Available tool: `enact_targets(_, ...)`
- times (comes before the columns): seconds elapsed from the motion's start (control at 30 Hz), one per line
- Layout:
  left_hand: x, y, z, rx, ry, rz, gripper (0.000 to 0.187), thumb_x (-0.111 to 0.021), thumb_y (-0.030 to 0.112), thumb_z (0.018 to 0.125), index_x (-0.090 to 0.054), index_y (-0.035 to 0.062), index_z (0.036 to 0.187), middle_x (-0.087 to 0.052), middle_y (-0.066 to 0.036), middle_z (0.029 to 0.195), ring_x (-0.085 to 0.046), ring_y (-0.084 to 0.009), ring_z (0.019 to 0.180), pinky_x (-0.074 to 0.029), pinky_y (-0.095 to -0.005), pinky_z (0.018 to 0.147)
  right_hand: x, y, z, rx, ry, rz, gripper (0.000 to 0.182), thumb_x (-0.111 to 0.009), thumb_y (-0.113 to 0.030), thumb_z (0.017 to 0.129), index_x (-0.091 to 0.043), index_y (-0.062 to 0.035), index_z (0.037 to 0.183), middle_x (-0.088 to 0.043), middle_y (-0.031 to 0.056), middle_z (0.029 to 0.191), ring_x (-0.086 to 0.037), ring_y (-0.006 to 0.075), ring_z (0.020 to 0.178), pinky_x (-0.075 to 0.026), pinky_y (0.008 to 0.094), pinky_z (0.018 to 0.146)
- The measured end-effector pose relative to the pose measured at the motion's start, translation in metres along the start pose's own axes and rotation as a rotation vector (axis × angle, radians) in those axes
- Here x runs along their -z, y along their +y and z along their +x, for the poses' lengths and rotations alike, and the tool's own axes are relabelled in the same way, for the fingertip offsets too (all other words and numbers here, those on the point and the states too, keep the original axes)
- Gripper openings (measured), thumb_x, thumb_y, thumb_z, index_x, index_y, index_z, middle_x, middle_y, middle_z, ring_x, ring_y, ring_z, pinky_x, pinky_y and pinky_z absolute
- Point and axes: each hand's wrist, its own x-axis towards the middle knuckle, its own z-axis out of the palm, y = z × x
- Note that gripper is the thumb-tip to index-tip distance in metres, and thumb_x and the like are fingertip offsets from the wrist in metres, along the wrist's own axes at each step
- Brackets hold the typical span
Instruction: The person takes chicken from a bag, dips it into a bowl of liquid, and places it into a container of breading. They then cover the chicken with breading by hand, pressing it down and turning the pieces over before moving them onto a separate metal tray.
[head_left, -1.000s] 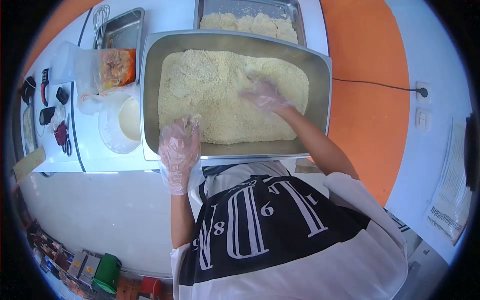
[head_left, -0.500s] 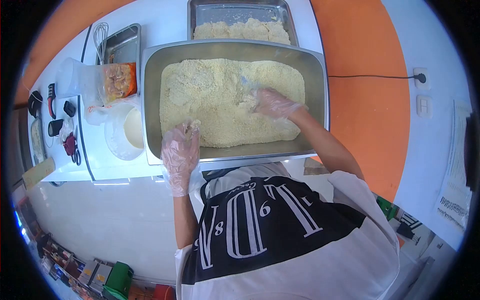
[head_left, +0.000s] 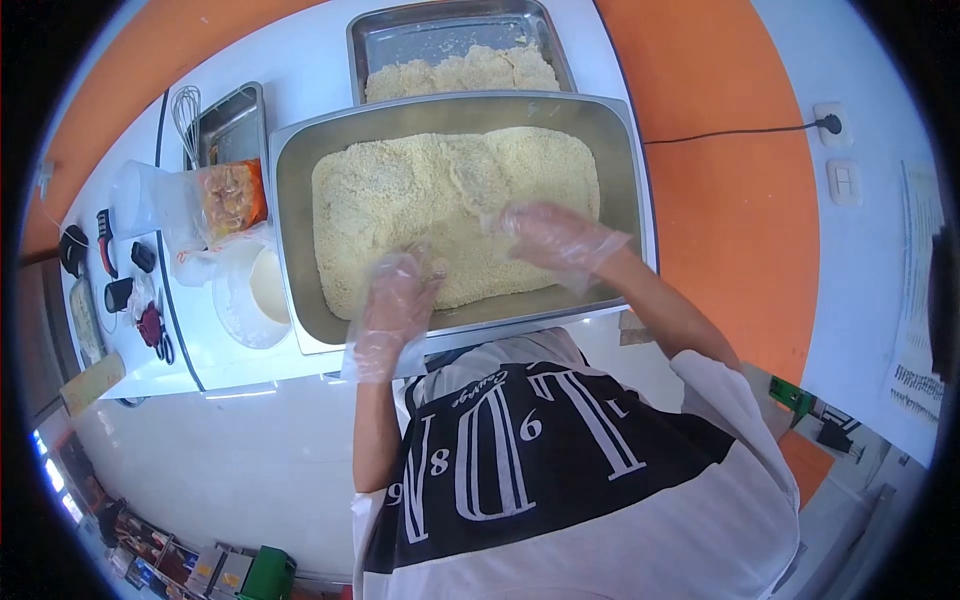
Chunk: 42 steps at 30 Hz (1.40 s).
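A deep metal pan (head_left: 625, 215) holds a thick bed of pale yellow crumbs (head_left: 370, 185). Across the middle of the crumbs is a flat crumb-coated piece (head_left: 475, 175), its near end at the fingertips of my right hand (head_left: 555, 240). That hand wears a clear plastic glove, and its fingers look closed on this end, though motion blurs them. At the pan's near left, my left hand (head_left: 393, 300), also gloved, is low over the crumbs with its fingers apart. Crumbs cling to its glove, and I make out nothing held in it.
Behind the pan, a metal tray (head_left: 455, 35) holds several crumb-coated pieces (head_left: 465, 75). To the left are a bowl of pale batter (head_left: 268, 285), a bag of meat-like pieces (head_left: 232, 200), a whisk (head_left: 187, 112) on a smaller tray (head_left: 235, 125), and scissors (head_left: 164, 347).
The coated piece now shows clearly across the crumbs beside my right hand. My left hand has shifted right and its fingers have spread. The whole view has tilted slightly.
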Motion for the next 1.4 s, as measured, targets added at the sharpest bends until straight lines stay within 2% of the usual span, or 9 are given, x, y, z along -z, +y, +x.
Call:
enact_targets(0.17,-0.053,-0.014,0.021,-0.065,-0.193,-0.061,0.056,-0.05,0.043,0.111,-0.058,0.0032,0.15,-0.061,-0.029,0.147,-0.055,-0.044,0.14,-0.04,-0.0481,0.122,-0.042,-0.015,-0.009,-0.455,-0.375,0.268,0.071,-0.073,-0.058,0.096,-0.066,-0.0024,0.14,-0.066,0.024,0.144,-0.063,0.0445,0.131,-0.05,0.0515,0.112)
enact_targets(0.27,-0.072,-0.018,0.034,-0.109,-0.485,-0.012,0.056,-0.043,0.042,0.113,-0.058,0.0001,0.147,-0.062,-0.032,0.143,-0.057,-0.0441,0.139,-0.042,-0.05,0.121,-0.104,-0.007,0.011,-0.439,-0.312,0.329,0.071,-0.075,-0.06,0.091,-0.073,0.008,0.112,-0.075,0.0265,0.092,-0.069,0.041,0.081,-0.056,0.0516,0.08)
enact_targets(0.43,-0.065,-0.011,0.052,-0.158,-0.573,0.14,0.053,-0.038,0.036,0.115,-0.061,-0.0032,0.142,-0.067,-0.034,0.132,-0.063,-0.0453,0.131,-0.044,-0.0517,0.117,-0.121,-0.006,0.038,-0.372,-0.334,0.558,0.076,-0.079,-0.052,0.09,-0.065,0.0042,0.139,-0.073,0.0274,0.125,-0.07,0.0393,0.113,-0.054,0.0476,0.101)
enact_targets(0.63,-0.031,-0.001,0.088,0.321,-0.291,-0.697,0.056,-0.051,0.038,0.112,-0.06,-0.0068,0.145,-0.071,-0.032,0.129,-0.066,-0.0489,0.126,-0.047,-0.0516,0.114,-0.051,0.007,0.041,-0.423,0.03,0.771,0.054,-0.08,-0.025,0.084,-0.07,0.0,0.131,-0.077,0.0137,0.109,-0.071,0.0269,0.095,-0.057,0.0424,0.088)
enact_targets(0.83,-0.02,-0.016,0.074,0.416,-0.391,0.035,0.057,-0.061,0.044,0.107,-0.061,-0.0069,0.134,-0.074,-0.024,0.124,-0.067,-0.046,0.122,-0.05,-0.0503,0.108,0.016,0.042,0.073,-0.635,-0.083,0.416,0.047,-0.076,-0.037,0.088,-0.071,0.0032,0.112,-0.074,0.0206,0.092,-0.07,0.0282,0.079,-0.058,0.0449,0.075)
enact_targets(0.9,-0.02,-0.034,0.037,-0.146,-0.285,0.369,0.056,-0.063,0.047,0.104,-0.064,-0.0042,0.128,-0.071,-0.024,0.124,-0.064,-0.0461,0.122,-0.048,-0.052,0.108,0.01,0.028,0.057,-0.594,-0.09,0.358,0.052,-0.076,-0.042,0.09,-0.071,0.0038,0.114,-0.075,0.0227,0.099,-0.072,0.0317,0.087,-0.058,0.0459,0.081)
enact_targets(1.2,-0.211,-0.116,0.036,-0.51,-0.059,0.13,0.039,-0.053,0.031,0.108,-0.066,0.0036,0.133,-0.068,-0.024,0.128,-0.061,-0.0401,0.125,-0.047,-0.0498,0.109,-0.059,-0.016,0.0,-0.632,-0.376,0.271,0.059,-0.072,-0.047,0.094,-0.075,0.0027,0.125,-0.075,0.0314,0.117,-0.073,0.0415,0.106,-0.056,0.0502,0.098)
enact_targets(1.3,-0.118,-0.025,0.065,-0.318,-0.745,0.15,0.048,-0.055,0.024,0.106,-0.06,0.0034,0.149,-0.068,-0.023,0.137,-0.06,-0.0421,0.132,-0.045,-0.0502,0.118,-0.068,-0.015,0.006,-0.498,-0.353,0.441,0.056,-0.073,-0.045,0.091,-0.076,-0.0015,0.126,-0.077,0.0275,0.115,-0.073,0.0383,0.103,-0.056,0.0486,0.094)
enact_targets(1.4,-0.09,-0.016,0.074,-0.344,-0.506,-0.162,0.048,-0.054,0.017,0.104,-0.06,0.003,0.149,-0.067,-0.027,0.137,-0.061,-0.0447,0.13,-0.046,-0.0504,0.116,-0.058,-0.008,0.004,-0.461,-0.221,0.633,0.048,-0.075,-0.037,0.088,-0.077,-0.0028,0.121,-0.078,0.0209,0.105,-0.074,0.0319,0.096,-0.057,0.0457,0.089)
